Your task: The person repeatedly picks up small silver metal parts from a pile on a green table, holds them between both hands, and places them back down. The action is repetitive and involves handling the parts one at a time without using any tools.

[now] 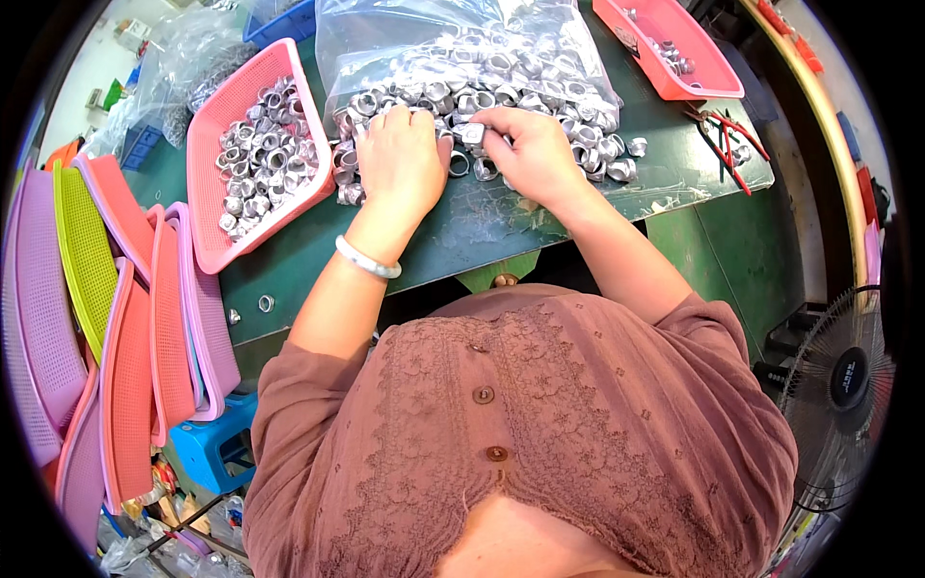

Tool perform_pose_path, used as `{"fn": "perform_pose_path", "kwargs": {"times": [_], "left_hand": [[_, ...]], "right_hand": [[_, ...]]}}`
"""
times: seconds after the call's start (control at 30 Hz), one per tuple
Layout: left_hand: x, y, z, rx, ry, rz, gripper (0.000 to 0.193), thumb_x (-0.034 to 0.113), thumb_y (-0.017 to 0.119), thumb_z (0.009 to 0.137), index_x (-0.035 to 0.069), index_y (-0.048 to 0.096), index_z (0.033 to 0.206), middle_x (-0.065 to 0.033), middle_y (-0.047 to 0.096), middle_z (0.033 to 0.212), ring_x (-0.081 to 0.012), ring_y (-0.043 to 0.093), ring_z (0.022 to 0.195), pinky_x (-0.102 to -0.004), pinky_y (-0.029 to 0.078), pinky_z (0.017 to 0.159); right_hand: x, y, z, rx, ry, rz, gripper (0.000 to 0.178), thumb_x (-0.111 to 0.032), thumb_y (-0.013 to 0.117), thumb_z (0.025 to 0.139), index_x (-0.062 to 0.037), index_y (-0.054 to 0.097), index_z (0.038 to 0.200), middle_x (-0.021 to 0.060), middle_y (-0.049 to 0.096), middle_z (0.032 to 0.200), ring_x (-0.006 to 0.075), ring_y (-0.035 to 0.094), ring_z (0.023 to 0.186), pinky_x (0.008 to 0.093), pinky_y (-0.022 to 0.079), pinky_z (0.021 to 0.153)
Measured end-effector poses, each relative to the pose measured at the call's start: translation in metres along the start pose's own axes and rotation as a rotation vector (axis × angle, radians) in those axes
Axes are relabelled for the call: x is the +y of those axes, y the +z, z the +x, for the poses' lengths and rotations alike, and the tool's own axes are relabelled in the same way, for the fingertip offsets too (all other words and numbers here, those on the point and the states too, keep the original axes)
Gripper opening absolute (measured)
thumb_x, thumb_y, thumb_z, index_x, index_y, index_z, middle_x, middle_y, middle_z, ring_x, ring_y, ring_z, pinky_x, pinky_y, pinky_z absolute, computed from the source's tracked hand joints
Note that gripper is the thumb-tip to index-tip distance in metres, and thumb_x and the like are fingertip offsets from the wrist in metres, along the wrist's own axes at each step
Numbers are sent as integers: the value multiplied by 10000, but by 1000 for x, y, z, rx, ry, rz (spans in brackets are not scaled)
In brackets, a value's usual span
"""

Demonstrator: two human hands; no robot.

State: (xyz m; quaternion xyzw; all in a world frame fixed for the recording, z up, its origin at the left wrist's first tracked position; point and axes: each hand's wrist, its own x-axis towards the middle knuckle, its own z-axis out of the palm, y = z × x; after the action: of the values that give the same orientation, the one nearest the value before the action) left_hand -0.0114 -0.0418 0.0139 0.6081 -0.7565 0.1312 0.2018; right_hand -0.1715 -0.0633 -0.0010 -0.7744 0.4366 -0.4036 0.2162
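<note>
A heap of chunky silver metal rings (501,94) spills from a large clear plastic bag (405,43) on the green table. My right hand (535,159) pinches one ring (472,135) with a flat, squarish top between thumb and fingers, just above the heap's near edge. Beside it, my left hand (400,164) reaches over the rings with its fingers curled down and the thumb close to them. What lies under those fingertips is hidden. Left of this hand stands a pink basket (204,188) with many similar rings inside.
Another pink basket (696,89) with some rings stands at the far right, near red-handled pliers (727,144). Stacked coloured baskets (130,318) crowd the left, above a blue stool (207,458). A fan (843,385) stands right. A loose ring (266,303) lies near the table edge.
</note>
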Motion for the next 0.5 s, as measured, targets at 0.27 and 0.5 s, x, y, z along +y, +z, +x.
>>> {"fn": "perform_pose_path", "kwargs": {"times": [0.27, 0.5], "left_hand": [[-3, 10, 5, 139, 83, -192, 89, 118, 616, 716, 42, 591, 755, -98, 541, 711, -276, 545, 724, -366, 433, 651], [6, -2, -20, 61, -204, -1339, 136, 48, 487, 882, -4, 550, 992, -52, 606, 842, -86, 582, 663, -183, 459, 551]], "right_hand": [[0, -16, -10, -81, 211, 684, 183, -6, 520, 819, -14, 623, 969, 4, 611, 835, 55, 547, 716, 196, 441, 644], [-13, -23, -15, -75, 203, 815, 174, -9, 539, 810, -11, 625, 962, 12, 620, 805, 58, 552, 727, 199, 440, 643]]}}
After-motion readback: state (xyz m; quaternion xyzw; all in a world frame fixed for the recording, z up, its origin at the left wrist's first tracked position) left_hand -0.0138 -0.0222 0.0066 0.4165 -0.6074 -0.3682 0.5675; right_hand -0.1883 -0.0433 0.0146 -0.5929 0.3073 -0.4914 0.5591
